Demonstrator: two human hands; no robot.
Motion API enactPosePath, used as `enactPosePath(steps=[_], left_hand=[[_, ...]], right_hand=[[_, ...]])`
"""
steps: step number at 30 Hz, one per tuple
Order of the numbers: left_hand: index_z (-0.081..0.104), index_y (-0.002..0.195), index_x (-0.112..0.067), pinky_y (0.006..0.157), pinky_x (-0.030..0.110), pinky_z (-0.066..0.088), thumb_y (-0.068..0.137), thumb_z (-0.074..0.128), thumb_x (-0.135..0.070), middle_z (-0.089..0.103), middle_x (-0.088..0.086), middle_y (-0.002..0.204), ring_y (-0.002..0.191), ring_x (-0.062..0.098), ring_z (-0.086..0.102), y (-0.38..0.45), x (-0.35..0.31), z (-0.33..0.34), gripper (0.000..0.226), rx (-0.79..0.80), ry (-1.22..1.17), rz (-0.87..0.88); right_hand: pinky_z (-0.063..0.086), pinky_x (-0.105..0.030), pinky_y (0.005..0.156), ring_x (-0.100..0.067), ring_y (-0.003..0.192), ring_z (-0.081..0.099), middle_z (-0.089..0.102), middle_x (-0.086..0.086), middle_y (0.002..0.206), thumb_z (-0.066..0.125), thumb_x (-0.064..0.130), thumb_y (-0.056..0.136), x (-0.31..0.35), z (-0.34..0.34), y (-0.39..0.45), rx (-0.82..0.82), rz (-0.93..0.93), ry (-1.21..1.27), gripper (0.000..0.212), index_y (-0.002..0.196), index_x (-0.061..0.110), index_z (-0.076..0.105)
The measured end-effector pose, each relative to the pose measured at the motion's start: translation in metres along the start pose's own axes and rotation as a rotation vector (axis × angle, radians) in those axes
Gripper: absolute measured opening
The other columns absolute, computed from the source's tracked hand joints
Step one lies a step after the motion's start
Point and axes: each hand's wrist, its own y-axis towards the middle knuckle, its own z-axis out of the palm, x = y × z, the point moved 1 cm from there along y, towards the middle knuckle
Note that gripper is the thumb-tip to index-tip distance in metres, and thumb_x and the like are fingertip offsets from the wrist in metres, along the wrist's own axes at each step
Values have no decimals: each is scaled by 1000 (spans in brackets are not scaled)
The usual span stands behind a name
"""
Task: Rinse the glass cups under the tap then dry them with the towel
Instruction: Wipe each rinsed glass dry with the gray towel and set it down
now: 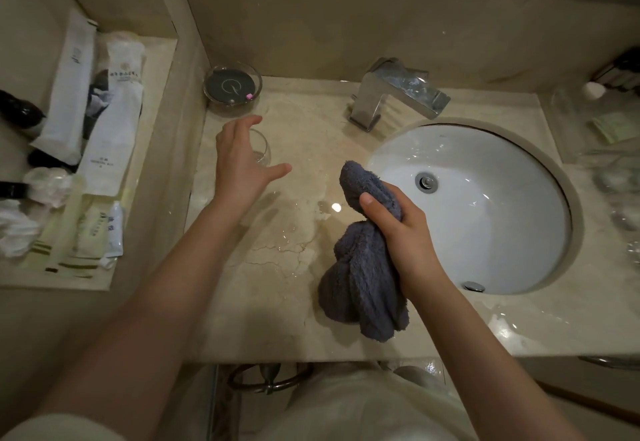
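Observation:
A clear glass cup [261, 148] stands upright on the marble counter [277, 288], left of the sink. My left hand [242, 163] hovers just over it with fingers spread, covering part of the rim and holding nothing. My right hand [398, 229] grips a bunched grey-blue towel [360, 277] above the counter beside the white basin [485, 218]. The towel hangs down from my fist. The chrome tap [394, 92] stands behind the basin, and no water runs from it.
A glass dish [232, 88] with a dark disc sits at the back left of the counter. A side shelf on the left holds white toiletry packets [104, 121]. Water puddles [294, 218] lie on the counter between my hands. Clear wrapped items [609, 163] lie at the right.

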Motion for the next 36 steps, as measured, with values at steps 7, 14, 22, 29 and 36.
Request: enactPosePath(steps=[7, 14, 22, 29, 36], left_hand=[[54, 127, -13, 96, 23, 35, 70, 88, -23, 57, 1, 127, 121, 14, 51, -28, -45, 42, 67, 129, -121, 73], [57, 122, -10, 95, 22, 38, 69, 88, -17, 60, -3, 119, 112, 9, 53, -65, -104, 112, 62, 267, -169, 84], [56, 121, -16, 89, 17, 39, 72, 87, -19, 61, -6, 116, 107, 6, 54, -110, -198, 221, 58, 359, -204, 105], [55, 118, -19, 93, 25, 42, 73, 86, -19, 59, -8, 113, 110, 8, 54, -158, -280, 331, 54, 444, -241, 108], [55, 119, -17, 88, 19, 40, 74, 86, -18, 60, -7, 113, 107, 6, 54, -186, -336, 392, 55, 570, -270, 136]], right_hand=[[53, -33, 90, -15, 98, 68, 74, 7, 100, 64, 26, 93, 1, -46, -13, -92, -11, 60, 15, 106, 31, 68], [55, -37, 86, -15, 88, 68, 73, 2, 98, 66, 27, 92, -1, -134, -23, -242, -39, 102, 10, 100, 32, 68], [55, -35, 86, -17, 95, 70, 74, 2, 102, 66, 25, 92, -15, -278, -31, -349, -37, 179, 14, 104, 30, 68], [55, -31, 87, -16, 100, 69, 74, 3, 105, 65, 22, 93, -23, -406, -43, -407, -26, 189, 18, 111, 25, 68], [56, -25, 82, -14, 96, 70, 73, 1, 104, 65, 23, 92, -31, -476, -61, -505, -25, 220, 18, 110, 24, 67]])
